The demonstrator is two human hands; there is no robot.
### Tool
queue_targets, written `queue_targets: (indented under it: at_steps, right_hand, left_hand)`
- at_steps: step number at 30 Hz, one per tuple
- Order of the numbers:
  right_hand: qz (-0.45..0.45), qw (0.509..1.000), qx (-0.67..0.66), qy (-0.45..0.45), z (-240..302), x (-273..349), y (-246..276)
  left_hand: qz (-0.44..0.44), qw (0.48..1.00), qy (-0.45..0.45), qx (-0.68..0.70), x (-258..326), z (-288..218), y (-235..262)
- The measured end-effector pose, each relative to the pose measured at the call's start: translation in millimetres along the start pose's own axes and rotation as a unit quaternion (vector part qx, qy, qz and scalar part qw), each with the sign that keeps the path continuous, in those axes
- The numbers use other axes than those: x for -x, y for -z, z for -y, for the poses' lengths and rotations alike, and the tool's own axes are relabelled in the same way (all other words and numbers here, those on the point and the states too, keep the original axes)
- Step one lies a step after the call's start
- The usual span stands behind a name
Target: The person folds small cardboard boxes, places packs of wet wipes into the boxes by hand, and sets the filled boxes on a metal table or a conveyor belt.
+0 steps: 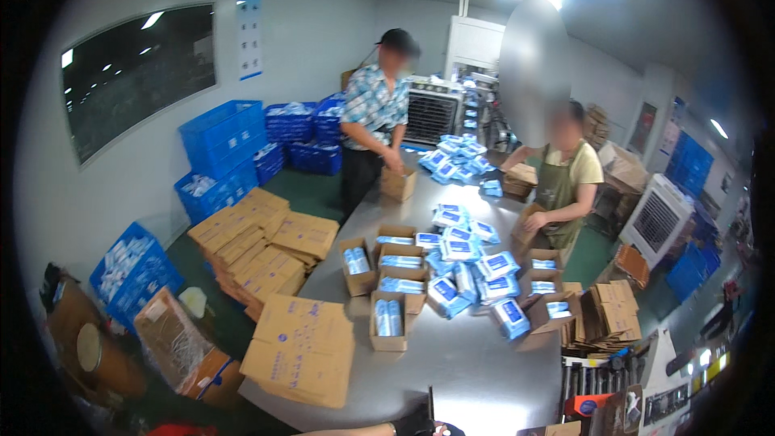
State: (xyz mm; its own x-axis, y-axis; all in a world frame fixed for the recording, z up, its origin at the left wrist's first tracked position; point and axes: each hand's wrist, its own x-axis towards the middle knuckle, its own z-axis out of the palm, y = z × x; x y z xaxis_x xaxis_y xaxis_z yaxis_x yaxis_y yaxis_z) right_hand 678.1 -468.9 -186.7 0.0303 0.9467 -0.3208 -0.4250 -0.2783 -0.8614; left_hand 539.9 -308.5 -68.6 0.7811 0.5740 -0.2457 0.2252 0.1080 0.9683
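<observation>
Only a sliver of my left hand shows at the lower edge, with a dark cover on it and a thin dark thing sticking up beside it; its grip is hidden. My right hand is out of the picture. Ahead lies a long steel table. Several blue-and-white soft packs are heaped on its middle. Small open cardboard boxes with packs standing inside ring the heap. A stack of flat cardboard sheets rests on the table's near left corner, closest to my hand.
Two other people stand at the far end: one in a patterned shirt handling a box, one in a green apron. Folded cartons are piled left of the table, blue crates line the wall, and more flat boxes sit at the right.
</observation>
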Motion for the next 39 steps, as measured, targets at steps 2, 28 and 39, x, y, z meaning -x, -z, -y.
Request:
queue_targets:
  at_steps: [2,28,39]
  right_hand:
    - [-0.068,0.995,0.021,-0.066,37,13,-26]
    - [-0.233,0.967,0.097,-0.032,89,-30,103]
    - [-0.107,0.787,0.597,0.117,191,-11,-55]
  left_hand:
    - [0.033,0.995,0.009,-0.097,-1,10,12]
    - [-0.071,0.81,-0.37,-0.449,-28,-4,-40]
    - [-0.05,0.902,0.193,0.384,-11,80,44]
